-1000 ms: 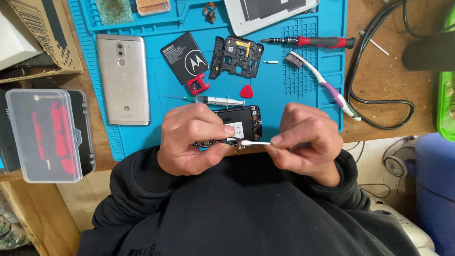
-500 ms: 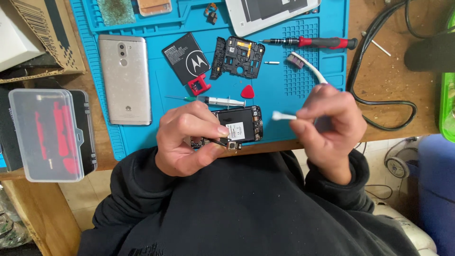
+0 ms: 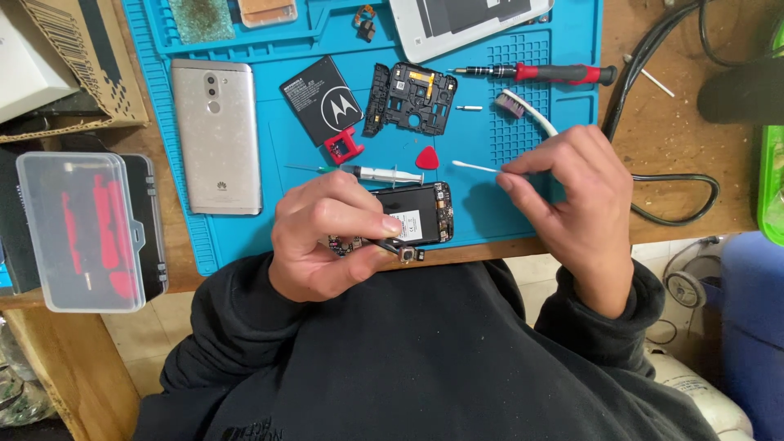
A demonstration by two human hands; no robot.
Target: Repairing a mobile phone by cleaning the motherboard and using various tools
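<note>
The left hand (image 3: 331,241) was closed on a circuit board (image 3: 384,245) at the blue mat's (image 3: 523,212) near edge (a small camera module dangling). The right hand (image 3: 572,192) pinched a cotton swab (image 3: 474,167) over the mat, beside a red pick (image 3: 426,158).

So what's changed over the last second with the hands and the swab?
The right hand has drawn the cotton swab away from the circuit board, up and to the right, out over the blue mat. The left hand still pinches the board at the mat's near edge. The silver phone, battery and screwdriver haven't moved.
</note>
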